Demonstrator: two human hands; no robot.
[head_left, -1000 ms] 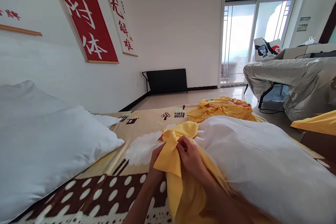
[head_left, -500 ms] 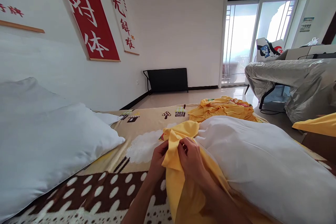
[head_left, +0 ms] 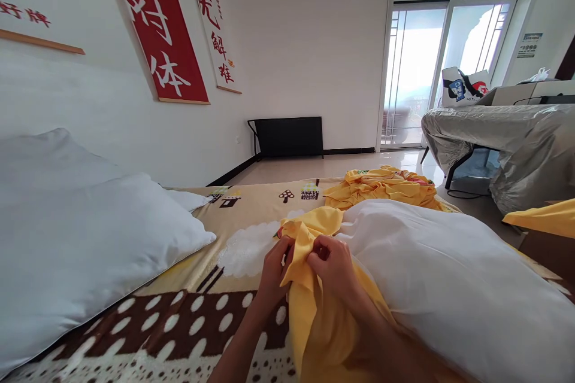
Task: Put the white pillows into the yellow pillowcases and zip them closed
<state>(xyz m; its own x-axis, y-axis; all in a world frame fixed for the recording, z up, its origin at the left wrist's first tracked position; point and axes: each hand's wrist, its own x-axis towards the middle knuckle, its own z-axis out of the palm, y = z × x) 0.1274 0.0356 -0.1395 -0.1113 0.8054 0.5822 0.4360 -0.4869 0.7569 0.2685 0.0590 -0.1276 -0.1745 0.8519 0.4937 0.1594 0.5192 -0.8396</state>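
Both of my hands grip a bunched fold of a yellow pillowcase (head_left: 303,263) in front of me. My left hand (head_left: 276,269) pinches the fold from the left, its fingertips partly behind the cloth. Thumb and bent fingers of my right hand (head_left: 331,263) are closed on the fold's right side. The pillowcase hangs down toward me below my hands, and a bit of coloured print shows at its far edge. Close on the right lies a plump white pillow (head_left: 449,269), its left side against the yellow cloth. Whether any of it is inside the pillowcase I cannot tell.
White pillows (head_left: 112,239) lie on the left of the patterned bedspread (head_left: 193,320). A crumpled yellow cloth (head_left: 381,188) is heaped at the far edge. Another yellow cloth (head_left: 543,218) hangs at the right. A plastic-covered table (head_left: 507,125) stands beyond; a black folded frame (head_left: 290,136) leans on the wall.
My hands keep their hold on the yellow fold. The right hand has turned slightly, its fingers curling more over the cloth. The whole view has shifted a little.
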